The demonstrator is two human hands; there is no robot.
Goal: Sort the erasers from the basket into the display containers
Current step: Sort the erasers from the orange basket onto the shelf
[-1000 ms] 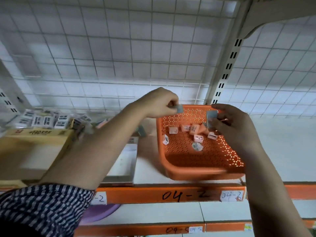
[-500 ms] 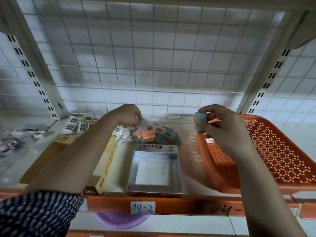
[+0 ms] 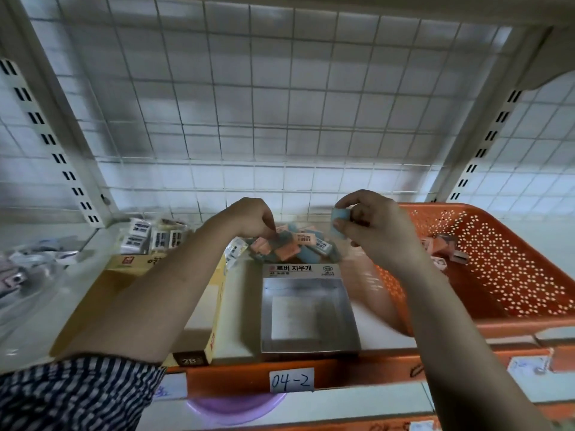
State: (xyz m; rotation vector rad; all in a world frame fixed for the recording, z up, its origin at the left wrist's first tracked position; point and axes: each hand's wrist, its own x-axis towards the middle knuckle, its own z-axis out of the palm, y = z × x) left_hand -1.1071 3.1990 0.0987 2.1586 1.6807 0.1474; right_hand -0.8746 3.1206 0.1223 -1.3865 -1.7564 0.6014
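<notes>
1. Basket (image 3: 513, 284) holds a few loose erasers (image 3: 435, 245).
2. Right hand (image 3: 375, 227) pinches a blue eraser (image 3: 339, 215) just left of the basket.
3. Left hand (image 3: 253, 216), fingers curled, touches the eraser pile (image 3: 298, 245) farther left of the basket; I cannot tell whether it holds one.

Two arms of one person, seen from the wearer's own head. Left of the shelf label (image 3: 291, 380) marked 04-2, the left arm wears a sleeve (image 3: 77, 396) of dark navy cloth with thin white stripes, wrinkled and ending near the elbow. The forearm and left hand (image 3: 249, 217) beyond it are bare. Right of the label, the right forearm and right hand (image 3: 373, 231) are bare to the frame's edge.
</notes>
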